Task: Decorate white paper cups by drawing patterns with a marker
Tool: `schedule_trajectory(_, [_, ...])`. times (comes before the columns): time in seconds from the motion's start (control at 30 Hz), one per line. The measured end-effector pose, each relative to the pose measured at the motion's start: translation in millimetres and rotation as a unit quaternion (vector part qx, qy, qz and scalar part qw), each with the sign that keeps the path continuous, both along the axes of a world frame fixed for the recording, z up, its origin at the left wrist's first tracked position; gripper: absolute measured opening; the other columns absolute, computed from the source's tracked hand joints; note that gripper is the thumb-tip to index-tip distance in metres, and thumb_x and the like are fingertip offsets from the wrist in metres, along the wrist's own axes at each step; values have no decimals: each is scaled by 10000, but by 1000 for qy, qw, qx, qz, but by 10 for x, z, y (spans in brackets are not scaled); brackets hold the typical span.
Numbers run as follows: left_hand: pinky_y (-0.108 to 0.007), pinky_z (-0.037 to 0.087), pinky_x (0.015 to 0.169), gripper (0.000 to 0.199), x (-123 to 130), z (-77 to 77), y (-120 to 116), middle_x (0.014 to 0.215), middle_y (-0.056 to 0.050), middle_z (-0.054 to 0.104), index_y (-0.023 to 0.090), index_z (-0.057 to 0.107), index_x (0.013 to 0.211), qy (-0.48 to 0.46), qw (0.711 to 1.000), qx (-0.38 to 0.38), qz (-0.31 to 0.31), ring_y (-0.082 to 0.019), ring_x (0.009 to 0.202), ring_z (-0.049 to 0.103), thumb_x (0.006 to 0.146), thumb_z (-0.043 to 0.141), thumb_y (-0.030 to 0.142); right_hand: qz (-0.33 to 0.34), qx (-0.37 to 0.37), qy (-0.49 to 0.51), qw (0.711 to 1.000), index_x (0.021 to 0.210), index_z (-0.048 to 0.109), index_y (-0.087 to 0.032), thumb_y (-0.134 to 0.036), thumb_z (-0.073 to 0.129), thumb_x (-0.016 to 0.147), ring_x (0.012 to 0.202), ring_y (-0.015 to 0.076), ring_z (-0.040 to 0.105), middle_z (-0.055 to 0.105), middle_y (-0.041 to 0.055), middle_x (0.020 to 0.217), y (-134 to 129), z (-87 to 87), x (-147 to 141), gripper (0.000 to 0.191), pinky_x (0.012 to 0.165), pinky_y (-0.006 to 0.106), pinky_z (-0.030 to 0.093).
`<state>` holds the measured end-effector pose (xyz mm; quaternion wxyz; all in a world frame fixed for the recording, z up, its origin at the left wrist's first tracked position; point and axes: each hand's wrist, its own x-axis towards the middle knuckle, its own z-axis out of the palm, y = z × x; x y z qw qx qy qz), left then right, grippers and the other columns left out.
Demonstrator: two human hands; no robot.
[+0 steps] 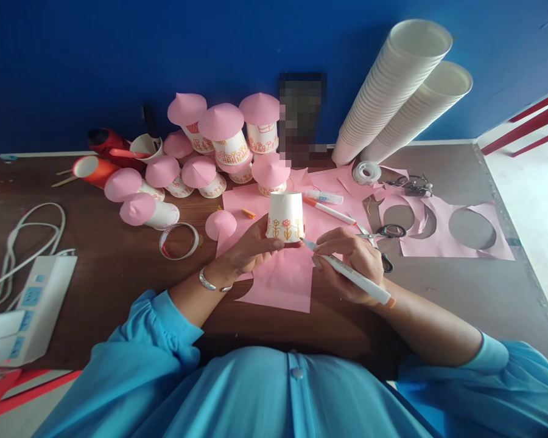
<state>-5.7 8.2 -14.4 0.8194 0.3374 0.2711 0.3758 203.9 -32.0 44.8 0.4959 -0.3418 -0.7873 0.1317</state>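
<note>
A person's left hand (pixel 253 249) is grasping a cup (pixel 285 218) upside down above pink paper (pixel 285 285), apparently steadying it and keeping its flowered band exposed, while the right hand (pixel 355 269) is gripping a pen (pixel 360 280) low, seemingly for control, its tip resting at the cup's lower edge. Behind, nested stacks (pixel 388 91) are standing by the wall (pixel 132 48), likely saving room.

Brown, wood-toned tabletop (pixel 228 322), greyer toward the right. Laid from left to right: white power strip (pixel 50 298), clustered paper cups with pink cone tops (pixel 222 123), white ring (pixel 196 241), pink paper sheets (pixel 283 286), two tall cup stacks (pixel 383 85), holed pink paper (pixel 442 241).
</note>
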Motion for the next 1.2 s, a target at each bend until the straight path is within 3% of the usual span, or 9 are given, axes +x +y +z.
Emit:
schedule_trajectory(0.33, [-356,549,955,543,5,-6,-1,1087,-51,736,208,693,1162,6,1000,-7,5,-204,1023,680,659,895,244,-3,-81,21,996,927,580,-220,-133,642,873,661,163,693,679,24,748,-33,42,-20,120,561,271,554])
schedule_trajectory(0.47, [-347,537,938,529,3,26,-2,1056,-50,740,198,695,1148,25,1000,1,-3,-199,994,683,660,893,240,-7,-67,10,998,985,595,-221,-126,627,872,686,180,701,691,34,777,-28,32,-11,151,596,292,576])
schedule_trajectory(0.73, [-330,535,931,551,-32,-94,-6,1141,-62,741,226,669,1218,25,1000,11,4,-210,1050,693,700,858,203,4,-48,-3,999,1013,608,-202,-93,612,871,700,176,691,685,50,801,-49,27,-36,180,603,290,589])
schedule_trajectory(1.0, [-371,560,935,552,12,79,0,1216,-114,710,191,658,1244,0,1000,-15,-23,-259,1118,681,749,841,352,1,-100,59,993,1020,607,-209,-132,615,889,747,194,698,699,57,827,-133,12,-34,152,627,324,590])
schedule_trajectory(1.2, [-388,542,964,538,32,109,-5,1170,-99,726,192,662,1226,2,999,-14,-31,-260,1107,689,735,850,311,32,-139,119,983,1054,602,-204,-170,593,931,848,208,697,703,71,874,-141,-78,-72,128,722,369,607])
